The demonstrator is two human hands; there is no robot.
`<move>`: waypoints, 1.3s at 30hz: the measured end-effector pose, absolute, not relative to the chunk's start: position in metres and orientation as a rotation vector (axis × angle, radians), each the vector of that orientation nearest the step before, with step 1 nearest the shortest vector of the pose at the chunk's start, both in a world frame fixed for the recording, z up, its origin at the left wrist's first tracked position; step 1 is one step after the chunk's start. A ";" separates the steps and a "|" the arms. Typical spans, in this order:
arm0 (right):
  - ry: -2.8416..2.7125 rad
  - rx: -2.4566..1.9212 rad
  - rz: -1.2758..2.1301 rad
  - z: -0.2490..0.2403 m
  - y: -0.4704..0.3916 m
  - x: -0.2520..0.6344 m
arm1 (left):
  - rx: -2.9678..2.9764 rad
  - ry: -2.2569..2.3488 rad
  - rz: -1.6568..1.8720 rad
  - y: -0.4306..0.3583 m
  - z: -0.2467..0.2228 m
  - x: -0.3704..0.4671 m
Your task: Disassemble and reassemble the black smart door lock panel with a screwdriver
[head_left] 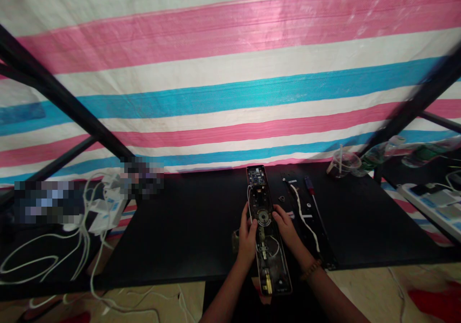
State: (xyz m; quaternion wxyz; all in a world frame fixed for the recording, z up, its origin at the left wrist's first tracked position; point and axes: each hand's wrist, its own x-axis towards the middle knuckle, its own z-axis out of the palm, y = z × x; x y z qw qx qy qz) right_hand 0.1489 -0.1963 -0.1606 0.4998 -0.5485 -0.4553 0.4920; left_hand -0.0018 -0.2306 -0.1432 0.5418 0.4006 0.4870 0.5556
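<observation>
A long, narrow door lock housing (264, 246), apparently electronic, lies open-side up near the table's front edge, its lower end jutting past it. Inside are a circuit board (256, 175) at the far end, a round part in the middle, white wires and a brass-coloured piece (267, 283) near me. My left hand (248, 236) is closed on the left edge, thumb on the rim. The right edge is held by my right hand (286, 224); some of its fingers are hidden. Right of the housing lie a white cable (302, 212) and a screwdriver (312, 193).
Small loose parts (282, 198) lie near the cable. A plastic cup (342, 164) with a straw and a clear bottle (382, 155) stand or lie at the back right. White cables (84, 217) tangle at left. Behind the black table (173, 236) hangs a striped sheet (230, 97).
</observation>
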 end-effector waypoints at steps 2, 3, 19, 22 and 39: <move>-1.100 -1.324 1.171 -0.160 -0.198 0.149 | 0.960 1.178 1.333 -0.231 -0.144 -0.002; -1.109 -1.322 1.163 -0.159 -0.200 0.149 | 0.966 1.192 1.345 -0.231 -0.144 -0.001; -1.196 -1.211 1.143 -0.159 -0.204 0.147 | 1.014 1.228 1.379 -0.229 -0.148 0.002; -1.168 -1.134 1.148 -0.151 -0.205 0.144 | 1.001 1.229 1.388 -0.230 -0.150 0.002; -1.068 -1.438 1.156 -0.139 -0.175 0.138 | 1.062 1.236 1.386 -0.228 -0.148 -0.002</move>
